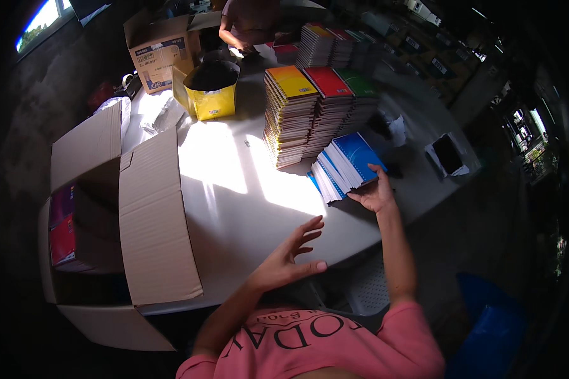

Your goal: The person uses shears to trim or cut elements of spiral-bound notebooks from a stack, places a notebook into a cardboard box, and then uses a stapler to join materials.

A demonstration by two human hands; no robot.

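My right hand (378, 191) grips the near right edge of a tilted stack of blue spiral notebooks (354, 159), thumb on the top cover and fingers at its lower edge. The stack leans at the front of taller piles on the table. Over the table's near edge, my left hand (295, 254) is held with fingers apart and nothing in it. Behind the blue notebooks rise tall piles of yellow notebooks (292, 82), red notebooks (329, 82) and green notebooks (358, 84).
An open cardboard box (155, 221) at left contains red and purple notebooks (63, 240). Farther back are a yellow container (212, 104), another cardboard box (161, 62) and more notebook piles (319, 44). A person's hand (243, 47) is across the table (234, 265). A chair (368, 287) stands near me.
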